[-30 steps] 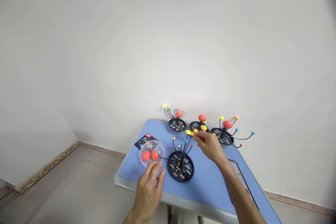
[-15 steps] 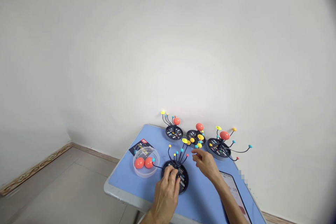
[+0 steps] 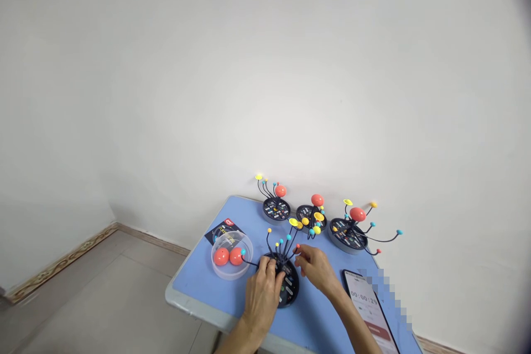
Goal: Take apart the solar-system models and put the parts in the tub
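Closing in, my right hand had reached the model, its fingers' hold unclear, while my left hand clenched the base.

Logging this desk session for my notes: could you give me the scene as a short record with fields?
left hand: the left hand lies over a black round base of a wire-armed planet model
right hand: the right hand is at the model's wire arms; any hold cannot be told
nearby: a clear plastic tub with two coral balls, on a dark card
rest: three more wire-armed models, a phone showing a timer, a blue table
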A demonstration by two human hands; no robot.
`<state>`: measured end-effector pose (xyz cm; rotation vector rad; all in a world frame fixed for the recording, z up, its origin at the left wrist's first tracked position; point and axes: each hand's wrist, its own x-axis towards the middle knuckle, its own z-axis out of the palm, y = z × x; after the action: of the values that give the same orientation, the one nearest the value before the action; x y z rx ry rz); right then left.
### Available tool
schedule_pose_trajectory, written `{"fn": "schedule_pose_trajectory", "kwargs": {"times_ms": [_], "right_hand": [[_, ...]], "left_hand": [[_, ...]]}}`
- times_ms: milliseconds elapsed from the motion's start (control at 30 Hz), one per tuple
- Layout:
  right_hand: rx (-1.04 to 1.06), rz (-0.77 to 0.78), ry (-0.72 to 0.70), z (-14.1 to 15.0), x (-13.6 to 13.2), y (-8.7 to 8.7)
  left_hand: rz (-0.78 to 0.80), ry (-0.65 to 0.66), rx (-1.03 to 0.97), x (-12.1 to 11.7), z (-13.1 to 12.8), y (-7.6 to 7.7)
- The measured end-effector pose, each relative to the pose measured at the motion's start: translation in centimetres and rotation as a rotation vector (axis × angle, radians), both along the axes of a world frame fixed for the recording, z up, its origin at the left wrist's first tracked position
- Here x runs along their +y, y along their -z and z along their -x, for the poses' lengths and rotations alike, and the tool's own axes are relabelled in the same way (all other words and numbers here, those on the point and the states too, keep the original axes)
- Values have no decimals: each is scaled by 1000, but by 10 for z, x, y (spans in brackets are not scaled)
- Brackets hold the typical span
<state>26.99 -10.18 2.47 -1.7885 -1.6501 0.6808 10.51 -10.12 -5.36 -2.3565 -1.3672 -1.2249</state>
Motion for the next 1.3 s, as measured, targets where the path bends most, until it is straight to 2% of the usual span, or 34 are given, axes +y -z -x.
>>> {"fn": "schedule_pose_trajectory", "kwargs": {"times_ms": [300, 833, 967, 1100, 1200, 1233, 1300], "right_hand": [[32, -5, -6, 3, -9, 0], [15, 46, -60, 4, -17, -5], [-20, 70, -106, 1, -21, -5], [-119, 10, -70, -11, -27, -15], [-179, -106, -11, -19, -30, -36], [-204, -157, -4, -20, -28, -45], [-277, -272, 4, -20, -20, -62]], "left_hand": [[26, -3, 74, -6, 5, -9], [-31, 14, 83, -30, 1, -12], [-107, 13, 41, -40, 10, -11], [-186, 78, -77, -63, 36, -7], [-221, 138, -217, -75, 64, -23], [-213, 160, -276, -74, 72, -34], [-79, 180, -435, -61, 87, -63]]}}
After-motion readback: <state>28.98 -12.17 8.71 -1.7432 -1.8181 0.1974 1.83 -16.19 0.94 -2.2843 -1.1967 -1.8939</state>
